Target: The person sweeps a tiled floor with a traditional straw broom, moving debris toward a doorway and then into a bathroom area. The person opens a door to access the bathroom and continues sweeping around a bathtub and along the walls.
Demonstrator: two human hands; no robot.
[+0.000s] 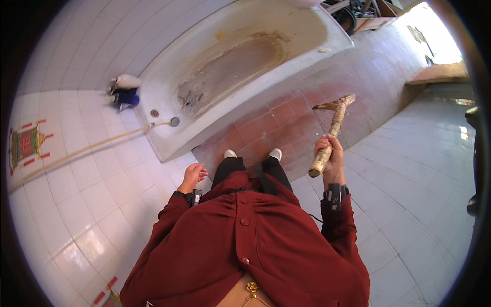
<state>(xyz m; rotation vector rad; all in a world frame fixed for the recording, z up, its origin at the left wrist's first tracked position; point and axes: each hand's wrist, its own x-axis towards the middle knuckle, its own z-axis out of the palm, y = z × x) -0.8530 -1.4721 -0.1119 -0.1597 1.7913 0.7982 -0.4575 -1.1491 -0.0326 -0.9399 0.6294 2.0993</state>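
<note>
My right hand (330, 153) is closed around the lower part of a rough wooden stick (337, 121). The stick has a short side branch at its far end, angled to the left, and its pale cut end points back towards me. It is held up over the floor, right of my feet. My left hand (195, 175) hangs beside my left thigh with its fingers loosely bent and holds nothing. Both wrists bear black straps with small devices.
A stained white bathtub (245, 86) stands ahead, with bottles (128, 81) at its left corner. A pale pole (92, 145) with a round grey end reaches onto its rim. Red floor tiles (264, 126) lie underfoot, white-tiled walls on both sides. A wooden crate (376, 23) stands beyond the tub.
</note>
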